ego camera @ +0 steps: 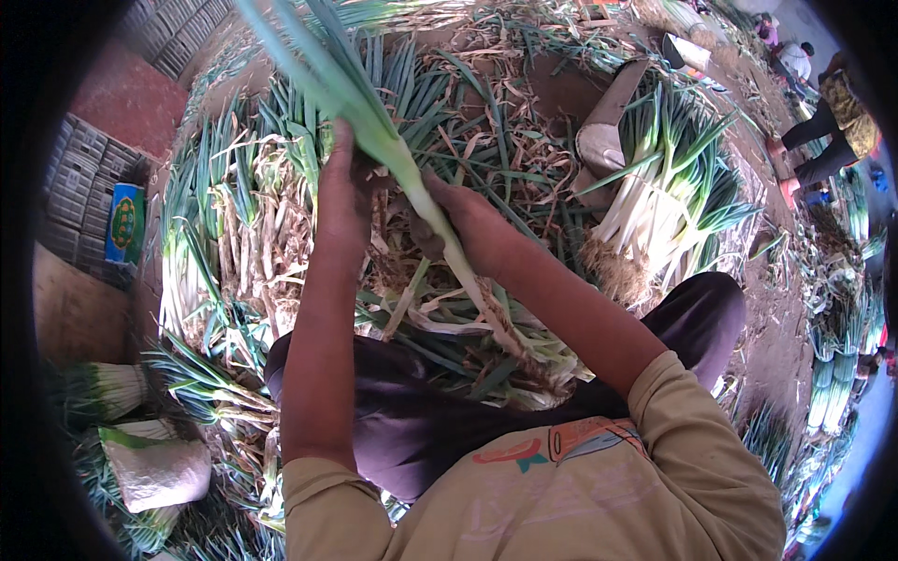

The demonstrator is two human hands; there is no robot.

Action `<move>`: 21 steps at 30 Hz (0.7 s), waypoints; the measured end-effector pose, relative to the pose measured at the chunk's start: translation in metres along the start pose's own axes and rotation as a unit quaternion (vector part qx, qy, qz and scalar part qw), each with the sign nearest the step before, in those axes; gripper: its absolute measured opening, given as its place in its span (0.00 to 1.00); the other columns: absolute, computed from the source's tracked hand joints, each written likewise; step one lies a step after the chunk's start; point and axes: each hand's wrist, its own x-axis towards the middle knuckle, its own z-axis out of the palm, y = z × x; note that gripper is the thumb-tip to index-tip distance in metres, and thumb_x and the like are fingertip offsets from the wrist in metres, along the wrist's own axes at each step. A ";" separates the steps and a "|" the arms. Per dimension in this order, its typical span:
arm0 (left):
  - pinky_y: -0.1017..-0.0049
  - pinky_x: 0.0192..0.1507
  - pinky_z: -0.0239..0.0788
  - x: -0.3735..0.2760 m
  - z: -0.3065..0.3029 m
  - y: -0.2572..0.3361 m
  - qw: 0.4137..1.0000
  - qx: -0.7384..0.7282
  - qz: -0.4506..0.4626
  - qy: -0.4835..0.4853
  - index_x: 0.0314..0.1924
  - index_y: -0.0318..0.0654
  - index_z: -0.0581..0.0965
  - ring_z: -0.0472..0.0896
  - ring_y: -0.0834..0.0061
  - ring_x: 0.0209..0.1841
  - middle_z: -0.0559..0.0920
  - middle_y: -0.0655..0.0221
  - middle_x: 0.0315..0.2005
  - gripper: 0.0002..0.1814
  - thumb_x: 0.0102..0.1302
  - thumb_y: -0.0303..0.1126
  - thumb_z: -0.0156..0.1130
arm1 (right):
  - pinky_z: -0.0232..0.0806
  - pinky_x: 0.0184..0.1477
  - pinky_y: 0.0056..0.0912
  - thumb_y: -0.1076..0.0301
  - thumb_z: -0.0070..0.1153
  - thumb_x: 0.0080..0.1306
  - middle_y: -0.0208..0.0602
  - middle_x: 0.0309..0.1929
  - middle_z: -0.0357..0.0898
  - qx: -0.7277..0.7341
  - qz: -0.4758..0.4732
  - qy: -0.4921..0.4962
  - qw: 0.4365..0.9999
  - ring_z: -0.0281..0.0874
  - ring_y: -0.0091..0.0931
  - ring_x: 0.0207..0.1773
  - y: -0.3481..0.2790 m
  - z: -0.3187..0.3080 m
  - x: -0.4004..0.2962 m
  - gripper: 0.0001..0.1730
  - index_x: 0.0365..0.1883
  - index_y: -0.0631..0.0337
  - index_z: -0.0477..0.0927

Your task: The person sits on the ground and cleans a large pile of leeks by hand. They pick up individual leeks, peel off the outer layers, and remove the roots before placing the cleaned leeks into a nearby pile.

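Note:
My right hand grips the pale shaft of a large green onion, which slants from the upper left down to my lap. Its green leaves blur at the top, and its lower end bears brown, peeling skin. My left hand is beside the base of the leaves; its fingers are largely hidden and dark, so its hold is unclear. Below my hands, loose leaves and stripped skins lie between my legs. Unpeeled green onions are heaped on the left. White-stemmed green onions with roots are gathered on the right.
A grey cylindrical object stands beside the right-hand pile. Dry leaf litter covers the ground ahead. A whitish sack lies at lower left, near stacked grey crates. A person stands at upper right, with others farther off.

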 end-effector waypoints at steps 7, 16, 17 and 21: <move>0.74 0.39 0.67 0.009 -0.005 -0.012 0.997 -0.020 -0.074 0.033 0.48 0.33 0.72 0.75 0.73 0.37 0.77 0.66 0.38 0.22 0.56 0.37 0.64 | 0.55 0.19 0.20 0.44 0.34 0.68 0.27 0.17 0.66 0.054 0.065 0.026 0.996 0.61 0.19 0.17 0.010 0.007 -0.006 0.29 0.36 0.64 0.73; 0.77 0.38 0.68 -0.001 0.007 -0.013 0.988 0.074 0.075 0.109 0.43 0.31 0.76 0.77 0.79 0.35 0.80 0.67 0.36 0.16 0.55 0.30 0.65 | 0.62 0.30 0.26 0.61 0.50 0.62 0.34 0.23 0.72 -0.198 -0.176 0.153 0.952 0.67 0.21 0.25 -0.015 0.015 0.024 0.18 0.38 0.71 0.74; 0.77 0.37 0.68 -0.001 0.007 -0.015 0.986 0.082 0.073 0.123 0.43 0.31 0.76 0.77 0.80 0.34 0.80 0.67 0.36 0.16 0.55 0.30 0.65 | 0.62 0.30 0.26 0.61 0.50 0.61 0.35 0.23 0.72 -0.168 -0.171 0.171 0.956 0.68 0.22 0.25 -0.012 0.010 0.025 0.18 0.37 0.72 0.74; 0.77 0.40 0.67 0.001 0.009 -0.010 0.981 0.075 0.107 0.142 0.43 0.32 0.76 0.76 0.79 0.37 0.79 0.68 0.37 0.16 0.56 0.31 0.64 | 0.63 0.28 0.29 0.64 0.51 0.58 0.36 0.21 0.71 -0.208 -0.175 0.253 0.929 0.69 0.24 0.22 0.028 -0.050 0.038 0.15 0.30 0.71 0.76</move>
